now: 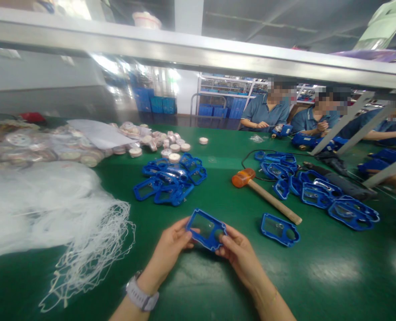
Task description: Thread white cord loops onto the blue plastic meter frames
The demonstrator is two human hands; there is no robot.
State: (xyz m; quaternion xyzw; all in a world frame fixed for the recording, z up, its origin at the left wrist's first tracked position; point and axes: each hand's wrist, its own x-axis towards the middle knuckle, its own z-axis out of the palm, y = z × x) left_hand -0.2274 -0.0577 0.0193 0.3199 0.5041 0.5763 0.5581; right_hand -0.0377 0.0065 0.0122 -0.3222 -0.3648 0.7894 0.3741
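A blue plastic cover frame (206,228) with a clear window and a round hole is held up over the green table. My left hand (173,238) grips its left end, thumb on top and fingers beneath. At the other end, my right hand (237,249) pinches it near the round hole. To the right lies a similar single cover frame (279,229), flat on the table. Beyond it rests a mallet (267,196) with an orange head and wooden handle. A pile of blue cover frames (171,178) lies ahead of my hands.
White cord bundles (91,240) and plastic bags (34,200) cover the left side. White spools (174,147) lie behind the pile. More blue frames (318,191) and a dark power tool (341,180) are at right. Several co-workers (267,111) sit across; a metal beam (198,47) crosses above.
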